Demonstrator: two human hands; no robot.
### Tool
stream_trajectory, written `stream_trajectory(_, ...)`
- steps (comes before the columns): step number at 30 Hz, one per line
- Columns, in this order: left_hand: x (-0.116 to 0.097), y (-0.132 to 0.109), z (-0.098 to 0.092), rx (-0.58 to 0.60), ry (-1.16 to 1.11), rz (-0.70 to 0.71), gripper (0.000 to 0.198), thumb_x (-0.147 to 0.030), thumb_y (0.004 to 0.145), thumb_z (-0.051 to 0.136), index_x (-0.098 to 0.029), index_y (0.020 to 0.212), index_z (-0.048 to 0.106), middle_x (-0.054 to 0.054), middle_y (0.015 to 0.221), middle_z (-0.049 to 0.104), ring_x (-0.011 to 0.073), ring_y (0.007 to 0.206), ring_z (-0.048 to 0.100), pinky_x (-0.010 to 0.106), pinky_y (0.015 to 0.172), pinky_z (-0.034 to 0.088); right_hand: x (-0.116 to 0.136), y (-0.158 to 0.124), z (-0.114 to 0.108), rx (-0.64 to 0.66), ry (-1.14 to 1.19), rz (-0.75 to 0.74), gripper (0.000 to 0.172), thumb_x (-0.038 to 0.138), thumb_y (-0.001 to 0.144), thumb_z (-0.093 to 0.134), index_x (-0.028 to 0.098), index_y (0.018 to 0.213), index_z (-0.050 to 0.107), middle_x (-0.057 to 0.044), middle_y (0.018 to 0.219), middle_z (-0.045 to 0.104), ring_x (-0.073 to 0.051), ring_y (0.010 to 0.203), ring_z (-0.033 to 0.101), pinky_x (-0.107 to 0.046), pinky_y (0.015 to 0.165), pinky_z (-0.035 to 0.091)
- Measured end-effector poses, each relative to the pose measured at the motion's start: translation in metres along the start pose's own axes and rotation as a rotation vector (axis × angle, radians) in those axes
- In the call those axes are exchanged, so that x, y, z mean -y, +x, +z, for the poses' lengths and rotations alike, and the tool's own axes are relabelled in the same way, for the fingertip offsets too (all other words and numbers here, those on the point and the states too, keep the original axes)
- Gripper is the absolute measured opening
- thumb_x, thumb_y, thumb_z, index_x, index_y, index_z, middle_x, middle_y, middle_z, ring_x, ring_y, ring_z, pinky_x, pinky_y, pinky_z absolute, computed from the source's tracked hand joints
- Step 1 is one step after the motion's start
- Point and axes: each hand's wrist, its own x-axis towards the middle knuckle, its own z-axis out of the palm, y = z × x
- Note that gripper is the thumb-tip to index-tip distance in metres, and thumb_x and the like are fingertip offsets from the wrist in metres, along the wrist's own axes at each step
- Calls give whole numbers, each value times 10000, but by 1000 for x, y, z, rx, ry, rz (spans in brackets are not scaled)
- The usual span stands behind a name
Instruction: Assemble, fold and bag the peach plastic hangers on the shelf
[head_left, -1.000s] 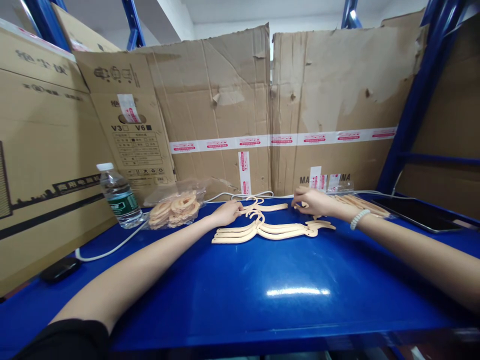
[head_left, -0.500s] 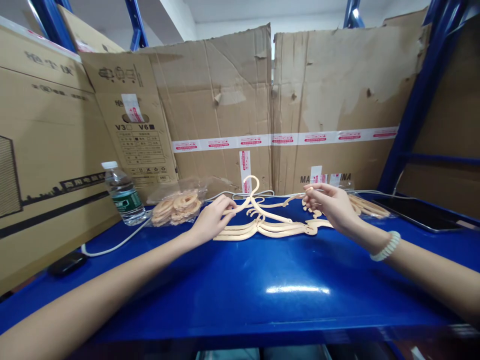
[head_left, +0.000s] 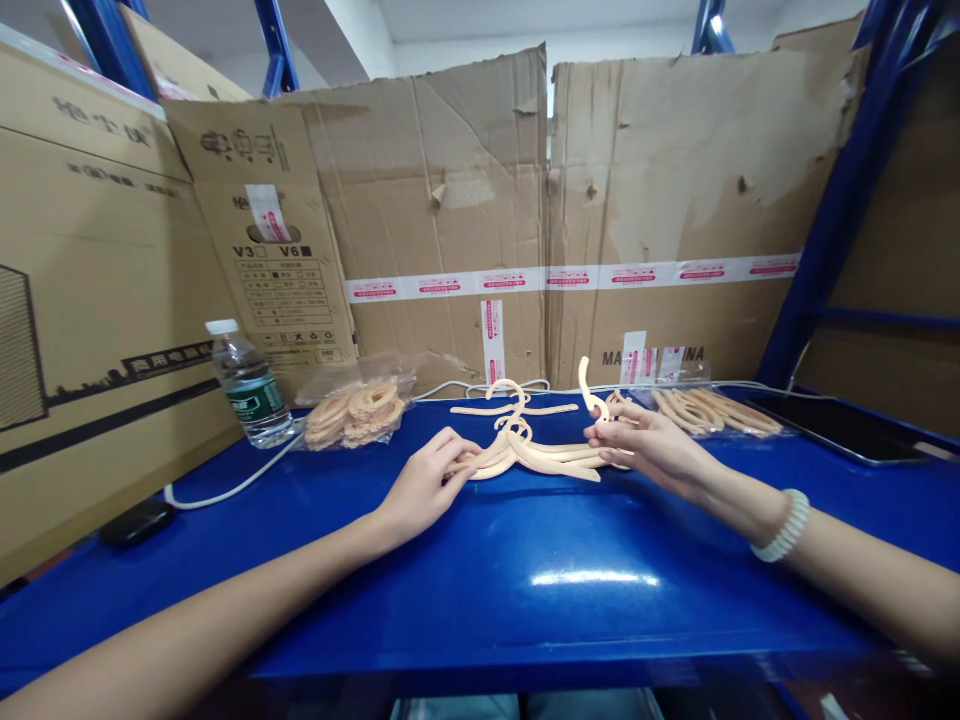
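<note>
My left hand (head_left: 431, 482) is closed with thumb and fingers around the left arm of a beige clothes hanger (head_left: 551, 462), which lies low over a stack of similar hangers. Its curved hook (head_left: 506, 388) points up and back. In my right hand (head_left: 656, 445), a curved beige hanger piece (head_left: 591, 390) is pinched between thumb and fingers, one end sticking upward. That hand is just right of the stack and hides part of the stack's right end. Behind the stack lies another slim beige hanger arm (head_left: 480, 411).
A clear bag of beige hook pieces (head_left: 364, 412) and a water bottle (head_left: 253, 395) stand at left. Bagged hanger arms (head_left: 724, 412) and a dark tablet (head_left: 832, 425) lie at right. Cardboard sheets (head_left: 450, 200) wall off the back of the blue table (head_left: 465, 600).
My left hand has lowered the hanger from above onto the stack. My right hand has come slightly down and now holds up a curved hanger piece.
</note>
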Motion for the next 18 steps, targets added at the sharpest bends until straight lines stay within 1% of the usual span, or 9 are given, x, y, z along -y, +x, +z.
stream_trajectory(2,1,0,1,1,-4,-5,158,-204,907,487,-200,1028,588,36,930,555,173,851,581,304,772,481,2,-1,-1,54,-52,10,333,235,574,844,186,805,609,-71,840,712,-184,813,674,-264,678,559)
stream_trajectory(4,0,-1,2,-8,-9,-6,142,-203,899,496,-199,1009,585,34,929,558,173,849,585,302,768,488,4,-2,-2,98,-96,-6,320,290,576,847,177,758,608,-74,906,704,-195,869,665,-260,693,560)
stream_trajectory(6,-1,-2,2,-17,-18,-2,131,-194,892,504,-201,996,582,34,943,560,173,857,589,298,776,493,6,-2,-3,130,-166,-23,327,324,565,850,169,723,610,-59,925,686,-175,842,654,-237,662,555)
stream_trajectory(9,-2,-2,2,-12,-21,3,126,-174,887,506,-203,987,577,37,972,559,173,882,588,296,800,489,7,-1,-5,155,-273,-30,336,331,537,856,159,690,611,-23,851,651,-121,700,622,-227,605,553)
stream_trajectory(11,-1,-2,2,-5,-16,3,125,-167,889,503,-204,985,574,38,976,560,175,890,584,300,803,485,7,0,-6,184,-304,-16,348,330,528,858,162,702,607,2,752,628,-111,637,612,-251,616,564)
stream_trajectory(14,1,-2,3,-5,-15,14,134,-172,892,497,-205,1000,570,42,983,568,183,908,579,309,807,481,8,1,-7,227,-341,-22,366,319,516,860,164,698,582,14,661,623,-141,651,644,-282,667,574)
stream_trajectory(18,1,-2,3,-7,-17,16,126,-164,890,495,-202,993,556,43,991,569,183,920,574,311,814,474,11,2,-11,261,-421,-33,331,325,535,841,152,708,617,-1,662,647,-147,666,652,-260,650,567)
